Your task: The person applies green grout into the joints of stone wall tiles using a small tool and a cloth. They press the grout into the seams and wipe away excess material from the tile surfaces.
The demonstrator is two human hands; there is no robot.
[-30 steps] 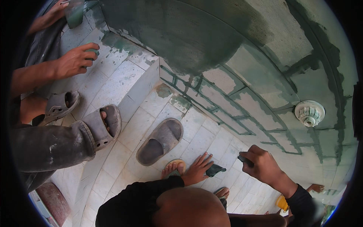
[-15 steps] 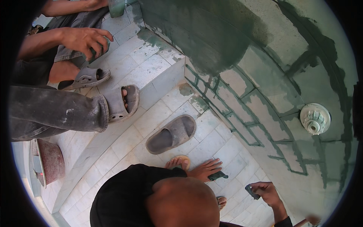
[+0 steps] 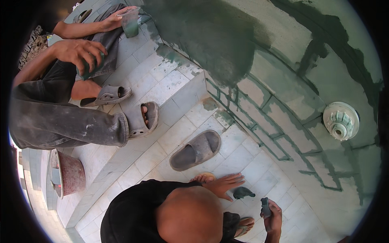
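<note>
My left hand [image 3: 223, 186] lies palm down with its fingers stretched out, low over the tiled floor beside my left foot. A dark green, sponge-like lump [image 3: 244, 192] rests on the tiles just past its fingertips, apart from them. My right hand [image 3: 274, 215] is raised at the lower right, its fingers closed on a small dark green piece [image 3: 265, 207]. That piece stands upright between thumb and fingers; its exact kind is not clear. Ahead, the wall [image 3: 279, 117] carries wet green coating and green lines around pale stone-like blocks.
On the step at the left sits a co-worker; one hand [image 3: 111, 20] holds a clear cup [image 3: 130, 24] of green liquid, the other hand [image 3: 83, 56] a green lump. A loose grey sandal [image 3: 195, 150], a reddish bucket [image 3: 73, 174] and a round wall fitting [image 3: 341, 120] are nearby.
My left hand has drawn back from the lump, which stays put on the floor. My right hand has come leftward, away from the wall, with its piece. The co-worker's cup hand shows more fully.
</note>
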